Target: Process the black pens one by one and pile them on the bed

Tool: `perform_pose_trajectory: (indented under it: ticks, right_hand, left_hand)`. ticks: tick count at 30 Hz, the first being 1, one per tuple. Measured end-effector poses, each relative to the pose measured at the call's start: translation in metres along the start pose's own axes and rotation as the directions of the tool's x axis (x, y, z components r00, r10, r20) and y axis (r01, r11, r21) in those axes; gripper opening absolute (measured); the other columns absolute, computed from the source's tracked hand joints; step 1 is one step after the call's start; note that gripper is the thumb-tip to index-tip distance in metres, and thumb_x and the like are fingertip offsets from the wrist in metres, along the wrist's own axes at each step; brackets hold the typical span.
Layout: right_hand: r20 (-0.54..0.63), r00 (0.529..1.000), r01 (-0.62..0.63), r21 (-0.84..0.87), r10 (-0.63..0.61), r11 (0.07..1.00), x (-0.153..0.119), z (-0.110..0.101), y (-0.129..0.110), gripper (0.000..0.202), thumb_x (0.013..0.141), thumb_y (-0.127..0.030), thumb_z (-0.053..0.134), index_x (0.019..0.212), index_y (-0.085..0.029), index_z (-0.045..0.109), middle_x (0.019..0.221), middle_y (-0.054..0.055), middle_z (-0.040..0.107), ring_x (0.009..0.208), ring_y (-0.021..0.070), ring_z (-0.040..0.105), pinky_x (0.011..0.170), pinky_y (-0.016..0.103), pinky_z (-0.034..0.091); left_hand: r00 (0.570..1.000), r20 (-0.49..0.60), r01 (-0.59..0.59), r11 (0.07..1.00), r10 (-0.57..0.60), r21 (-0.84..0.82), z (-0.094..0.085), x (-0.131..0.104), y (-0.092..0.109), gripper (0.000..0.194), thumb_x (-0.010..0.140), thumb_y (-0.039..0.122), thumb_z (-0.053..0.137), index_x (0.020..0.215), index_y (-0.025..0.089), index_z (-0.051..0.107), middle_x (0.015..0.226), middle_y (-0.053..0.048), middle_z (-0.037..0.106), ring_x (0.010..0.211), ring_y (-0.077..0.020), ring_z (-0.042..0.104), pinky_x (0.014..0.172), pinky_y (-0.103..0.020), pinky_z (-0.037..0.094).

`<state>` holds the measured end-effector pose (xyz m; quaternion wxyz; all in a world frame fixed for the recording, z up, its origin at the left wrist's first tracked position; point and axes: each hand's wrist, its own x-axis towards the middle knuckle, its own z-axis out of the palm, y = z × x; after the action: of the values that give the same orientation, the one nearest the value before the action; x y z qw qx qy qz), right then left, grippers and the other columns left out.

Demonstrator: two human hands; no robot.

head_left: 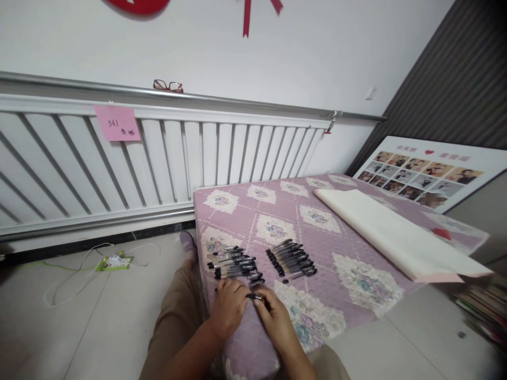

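My left hand point(230, 306) and my right hand point(273, 312) are close together at the near edge of a purple floral mattress point(245, 343). A black pen point(253, 296) lies between them, its one end in the closed fingers of my left hand and its other end at the thumb and fingers of my right hand. Just beyond my left hand is a loose pile of black-capped pens point(233, 266). To the right of that pile, several more pens point(291, 258) lie side by side in a slanted row.
A cream rolled sheet point(380, 232) lies across the mattress's right side. Behind stand a white radiator point(229, 153) with a pink note point(118, 123) and glasses point(168, 86) on its pipe. A photo board point(420, 169) leans at right. A power strip point(115, 262) with cables is on the floor.
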<state>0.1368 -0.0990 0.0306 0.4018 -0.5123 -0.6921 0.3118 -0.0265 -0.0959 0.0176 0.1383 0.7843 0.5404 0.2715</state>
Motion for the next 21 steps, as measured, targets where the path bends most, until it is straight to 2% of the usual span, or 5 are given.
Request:
perform_pose_trajectory:
  ticks: [3, 10, 13, 17, 21]
  right_hand:
    - [0.02, 1.0, -0.011, 0.057, 0.01, 0.998, 0.001, -0.002, 0.001, 0.019, 0.085, -0.035, 0.053, 0.091, -0.022, 0.066, 0.091, 0.005, 0.069, 0.087, 0.0204, 0.063, 0.08, 0.029, 0.048]
    - [-0.055, 0.989, -0.124, 0.172, 0.136, 0.977, 0.001, -0.009, 0.014, 0.031, 0.087, -0.046, 0.05, 0.097, -0.02, 0.065, 0.093, 0.006, 0.069, 0.088, 0.0218, 0.063, 0.082, 0.031, 0.048]
    - [-0.064, 0.986, -0.141, 0.135, 0.151, 0.981, 0.001, -0.009, 0.013, 0.033, 0.087, -0.049, 0.048, 0.088, -0.02, 0.065, 0.081, 0.004, 0.067, 0.078, 0.0206, 0.061, 0.074, 0.029, 0.048]
    - [-0.124, 0.984, -0.126, 0.047, 0.13, 0.991, 0.002, -0.005, 0.006, 0.038, 0.085, -0.053, 0.048, 0.068, -0.021, 0.059, 0.065, 0.0, 0.059, 0.065, 0.018, 0.055, 0.062, 0.026, 0.045]
    - [-0.14, 0.982, -0.124, 0.037, 0.128, 0.992, 0.004, -0.003, 0.005, 0.04, 0.085, -0.053, 0.048, 0.065, -0.021, 0.058, 0.061, 0.0, 0.059, 0.062, 0.0178, 0.054, 0.06, 0.026, 0.045]
  left_hand:
    - [1.0, -0.002, 0.005, 1.0, -0.005, 0.014, -0.001, 0.0, 0.001, 0.017, 0.092, 0.02, 0.048, 0.101, 0.027, 0.062, 0.1, 0.001, 0.062, 0.1, -0.0183, 0.052, 0.093, -0.037, 0.03]
    - [0.997, 0.052, 0.047, 0.998, -0.05, 0.045, -0.006, 0.001, 0.005, 0.022, 0.094, 0.021, 0.045, 0.106, 0.028, 0.06, 0.104, 0.0, 0.062, 0.102, -0.0199, 0.051, 0.093, -0.039, 0.029]
    - [0.996, 0.072, 0.054, 0.997, -0.058, 0.058, -0.007, 0.002, 0.006, 0.019, 0.094, 0.022, 0.045, 0.102, 0.027, 0.062, 0.102, 0.0, 0.062, 0.101, -0.0194, 0.051, 0.093, -0.039, 0.029]
    - [0.998, 0.032, 0.047, 0.997, -0.049, 0.056, -0.005, 0.001, 0.004, 0.015, 0.093, 0.022, 0.048, 0.097, 0.026, 0.062, 0.099, 0.0, 0.061, 0.1, -0.0193, 0.051, 0.093, -0.038, 0.03]
    - [0.999, -0.007, 0.054, 0.998, -0.054, 0.021, -0.001, 0.0, 0.002, 0.013, 0.091, 0.021, 0.049, 0.094, 0.025, 0.062, 0.098, 0.0, 0.061, 0.099, -0.0193, 0.052, 0.094, -0.038, 0.031]
